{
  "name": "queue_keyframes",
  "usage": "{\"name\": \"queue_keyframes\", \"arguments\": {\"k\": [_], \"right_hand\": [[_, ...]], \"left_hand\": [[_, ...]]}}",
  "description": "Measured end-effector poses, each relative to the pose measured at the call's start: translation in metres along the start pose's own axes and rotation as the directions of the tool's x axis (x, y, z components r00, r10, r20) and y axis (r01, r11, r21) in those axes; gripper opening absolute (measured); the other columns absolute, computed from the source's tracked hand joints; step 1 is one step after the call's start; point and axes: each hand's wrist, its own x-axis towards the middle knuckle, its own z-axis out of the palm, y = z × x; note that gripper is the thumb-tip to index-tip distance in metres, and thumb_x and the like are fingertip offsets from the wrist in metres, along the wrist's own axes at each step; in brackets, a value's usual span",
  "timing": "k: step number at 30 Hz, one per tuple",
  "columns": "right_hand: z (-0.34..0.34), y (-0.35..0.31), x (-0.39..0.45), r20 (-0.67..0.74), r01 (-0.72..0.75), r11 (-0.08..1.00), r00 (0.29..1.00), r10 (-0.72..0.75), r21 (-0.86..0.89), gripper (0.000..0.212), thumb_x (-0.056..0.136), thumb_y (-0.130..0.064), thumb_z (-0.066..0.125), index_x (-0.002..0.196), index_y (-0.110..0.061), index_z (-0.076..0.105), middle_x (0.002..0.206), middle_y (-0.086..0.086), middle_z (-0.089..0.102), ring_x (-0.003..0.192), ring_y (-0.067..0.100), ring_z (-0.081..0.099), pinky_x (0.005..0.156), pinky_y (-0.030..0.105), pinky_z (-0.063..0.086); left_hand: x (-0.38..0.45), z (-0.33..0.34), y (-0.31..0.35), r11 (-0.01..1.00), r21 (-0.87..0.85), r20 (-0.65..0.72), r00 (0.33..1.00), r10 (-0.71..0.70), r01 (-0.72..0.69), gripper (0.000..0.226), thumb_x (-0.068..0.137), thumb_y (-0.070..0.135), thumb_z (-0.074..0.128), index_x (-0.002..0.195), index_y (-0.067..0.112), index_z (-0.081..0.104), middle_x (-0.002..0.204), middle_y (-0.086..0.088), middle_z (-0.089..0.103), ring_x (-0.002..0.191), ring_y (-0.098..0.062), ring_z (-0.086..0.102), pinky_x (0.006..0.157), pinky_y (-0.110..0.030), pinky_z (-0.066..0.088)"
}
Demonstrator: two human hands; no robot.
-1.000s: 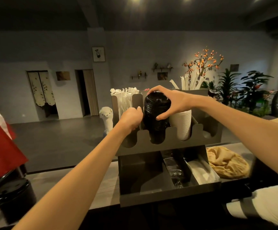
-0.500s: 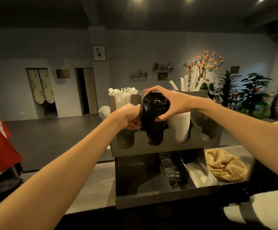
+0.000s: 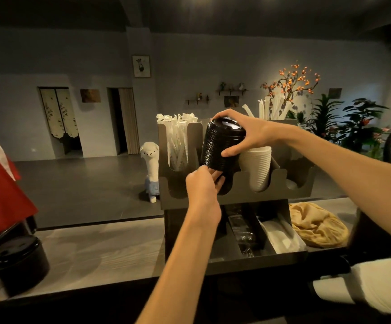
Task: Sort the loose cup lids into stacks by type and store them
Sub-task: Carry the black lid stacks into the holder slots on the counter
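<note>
A tall stack of black cup lids (image 3: 222, 146) leans in the second slot of a dark grey organiser (image 3: 281, 183) on the counter. My right hand (image 3: 248, 132) grips the stack's top, thumb on its front and fingers over the uppermost lid. My left hand (image 3: 201, 183) is at the stack's lower end by the slot's scalloped front, fingertips touching the bottom lids. A stack of white lids (image 3: 257, 167) fills the slot just to the right. The black stack's bottom is hidden behind my left hand.
Wrapped straws (image 3: 178, 139) stand in the organiser's left bin and more at its back right. Its lower tray (image 3: 259, 256) holds packets and napkins. A tan cloth (image 3: 318, 225) lies to the right, a black container (image 3: 19, 263) at far left on the grey counter (image 3: 96, 249).
My left hand dropped from the stack's upper left side to its lower end. The stack tilted, its top leaning further right. The view shifted slightly.
</note>
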Motion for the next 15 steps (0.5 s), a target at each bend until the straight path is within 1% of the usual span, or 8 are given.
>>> {"name": "queue_keyframes", "arguments": {"k": [2,4,6,8,10,13,15], "right_hand": [[-0.004,-0.001,0.001,0.036,-0.025,1.000,0.999,0.025,0.004,0.098,0.068,-0.049,0.083,0.150,-0.033,0.032,0.145,-0.008,0.043,0.132,0.015,0.046,0.094,0.021,0.047],[-0.006,-0.002,0.000,0.057,-0.048,0.999,0.997,0.047,0.017,0.099,0.068,-0.049,0.083,0.151,-0.034,0.032,0.146,-0.007,0.044,0.133,0.015,0.047,0.094,0.022,0.048],[-0.006,-0.002,-0.001,0.063,-0.064,0.998,0.996,0.063,0.023,0.099,0.067,-0.049,0.083,0.151,-0.035,0.031,0.145,-0.008,0.044,0.132,0.015,0.048,0.093,0.022,0.049],[-0.004,-0.002,-0.002,0.066,-0.076,0.997,0.995,0.074,0.028,0.100,0.067,-0.050,0.083,0.151,-0.036,0.031,0.145,-0.007,0.044,0.131,0.015,0.048,0.095,0.024,0.050],[-0.003,-0.004,-0.005,0.063,-0.088,0.995,0.994,0.084,0.050,0.099,0.068,-0.050,0.082,0.152,-0.036,0.030,0.145,-0.007,0.045,0.130,0.015,0.049,0.095,0.024,0.050],[-0.003,-0.006,-0.010,0.036,-0.095,0.987,0.995,0.091,0.132,0.096,0.069,-0.047,0.080,0.151,-0.038,0.032,0.140,-0.011,0.047,0.126,0.011,0.052,0.087,0.018,0.051],[-0.003,-0.007,-0.015,0.012,-0.100,0.971,0.995,0.100,0.218,0.092,0.070,-0.044,0.080,0.150,-0.039,0.033,0.137,-0.013,0.048,0.123,0.009,0.053,0.081,0.017,0.056]], "left_hand": [[-0.005,0.001,-0.007,0.997,-0.079,-0.019,1.000,-0.013,0.012,0.016,0.107,0.009,0.045,0.113,0.007,0.059,0.107,-0.012,0.072,0.109,-0.027,0.070,0.100,-0.046,0.056],[-0.008,-0.001,-0.012,0.987,-0.161,-0.014,0.999,-0.033,0.030,0.020,0.108,0.015,0.047,0.123,0.008,0.059,0.113,-0.013,0.072,0.110,-0.028,0.070,0.102,-0.047,0.055],[-0.009,-0.004,-0.018,0.977,-0.207,-0.018,0.999,-0.043,0.039,0.027,0.108,0.023,0.048,0.127,0.008,0.060,0.113,-0.012,0.072,0.109,-0.028,0.070,0.103,-0.047,0.054],[-0.009,-0.006,-0.021,0.977,-0.211,-0.018,0.999,-0.029,0.024,0.031,0.108,0.027,0.048,0.127,0.007,0.061,0.111,-0.011,0.072,0.108,-0.027,0.069,0.104,-0.045,0.054],[-0.009,-0.009,-0.021,0.979,-0.205,-0.001,1.000,0.001,-0.001,0.034,0.108,0.031,0.047,0.130,0.007,0.060,0.114,-0.012,0.072,0.112,-0.027,0.068,0.106,-0.044,0.052],[-0.010,-0.014,-0.018,0.978,-0.206,0.041,0.998,0.052,-0.043,0.037,0.108,0.035,0.046,0.130,0.010,0.064,0.118,-0.011,0.074,0.116,-0.024,0.069,0.108,-0.042,0.051],[-0.012,-0.016,-0.016,0.972,-0.224,0.084,0.993,0.085,-0.064,0.039,0.108,0.037,0.045,0.131,0.013,0.065,0.118,-0.009,0.076,0.117,-0.023,0.070,0.107,-0.039,0.051]]}}
